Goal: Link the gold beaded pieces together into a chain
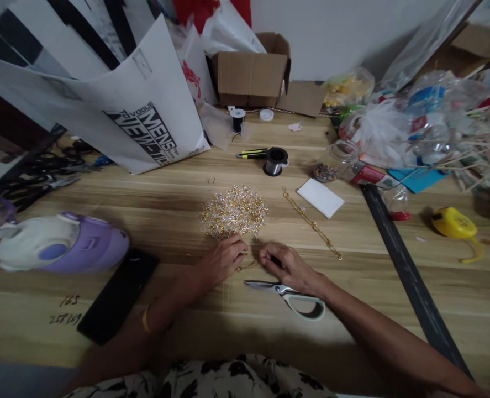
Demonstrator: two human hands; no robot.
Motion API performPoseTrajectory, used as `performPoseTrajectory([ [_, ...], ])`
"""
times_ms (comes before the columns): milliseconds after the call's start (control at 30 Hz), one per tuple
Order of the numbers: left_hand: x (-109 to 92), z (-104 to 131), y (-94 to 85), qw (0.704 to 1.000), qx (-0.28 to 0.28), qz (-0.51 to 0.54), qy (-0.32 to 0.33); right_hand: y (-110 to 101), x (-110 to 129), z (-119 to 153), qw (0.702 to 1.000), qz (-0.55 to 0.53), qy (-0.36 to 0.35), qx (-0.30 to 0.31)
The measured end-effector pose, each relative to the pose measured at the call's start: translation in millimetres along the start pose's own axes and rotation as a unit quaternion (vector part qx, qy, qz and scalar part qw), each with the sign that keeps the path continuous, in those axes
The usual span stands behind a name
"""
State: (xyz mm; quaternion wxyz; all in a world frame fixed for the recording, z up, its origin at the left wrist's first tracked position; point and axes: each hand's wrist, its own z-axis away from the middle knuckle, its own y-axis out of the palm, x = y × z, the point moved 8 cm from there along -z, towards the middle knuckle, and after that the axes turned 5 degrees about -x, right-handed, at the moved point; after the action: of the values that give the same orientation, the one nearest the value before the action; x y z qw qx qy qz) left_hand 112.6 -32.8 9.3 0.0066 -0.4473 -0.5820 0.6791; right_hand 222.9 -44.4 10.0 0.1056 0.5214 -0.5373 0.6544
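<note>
A thin, shiny gold chain (pixel 247 267) curves between the left hand (pixel 228 257) and right hand (pixel 285 262), below a glittering gold-and-clear pile (pixel 234 211); fingers bend narrow, but I cannot tell their hold

Roughly midway between the far and near edges of the desk (pixel 166 199), a loose, spiky mound (pixel 234 210) of tiny gold and silvery pieces. Just toward the near edge from there, a short gold chain (pixel 247 266), thin, apparently slack and curved. Closer still to that edge, flat-lying scissors (pixel 282 289), pale in the handles, with blades toward the left edge.
</note>
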Motion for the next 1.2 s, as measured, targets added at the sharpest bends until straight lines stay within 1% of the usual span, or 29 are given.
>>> performPoseTrajectory([
  [133, 2, 0, 1.3, 1.000, 0.000, -0.006, -0.015, -1, 1, 0, 1.000, -0.003, -0.009, -0.004],
  [400, 5, 0, 7.7, 0.999, 0.014, -0.030, -0.006, -1, 2, -1, 1.000, 0.005, -0.019, -0.008],
  [533, 2, 0, 5.4, 0.999, 0.014, -0.031, -0.007, -2, 3, -1, 1.000, 0.002, -0.024, -0.012],
  [733, 1, 1, 7.2, 0.997, 0.044, -0.060, -0.028, -2, 4, 0, 0.999, 0.016, -0.029, -0.011],
  [867, -1, 1, 8.3, 0.996, 0.044, -0.077, -0.019, -3, 3, 0, 0.999, 0.018, -0.033, -0.017],
  [967, -3, -1, 4.7, 0.997, 0.025, -0.074, -0.026, -3, 4, -1, 0.999, 0.021, -0.036, -0.020],
  [1033, -3, -3, -0.7, 0.998, -0.006, -0.048, -0.031, -4, 4, -2, 0.999, 0.021, -0.036, -0.020],
  [1133, 2, -6, -7.1, 0.997, -0.051, 0.034, -0.055, -5, 4, -2, 0.999, 0.019, -0.033, -0.018],
  [1200, 10, -7, -7.4, 0.988, -0.066, 0.109, -0.083, -5, 5, -2, 0.999, 0.019, -0.034, -0.018],
])
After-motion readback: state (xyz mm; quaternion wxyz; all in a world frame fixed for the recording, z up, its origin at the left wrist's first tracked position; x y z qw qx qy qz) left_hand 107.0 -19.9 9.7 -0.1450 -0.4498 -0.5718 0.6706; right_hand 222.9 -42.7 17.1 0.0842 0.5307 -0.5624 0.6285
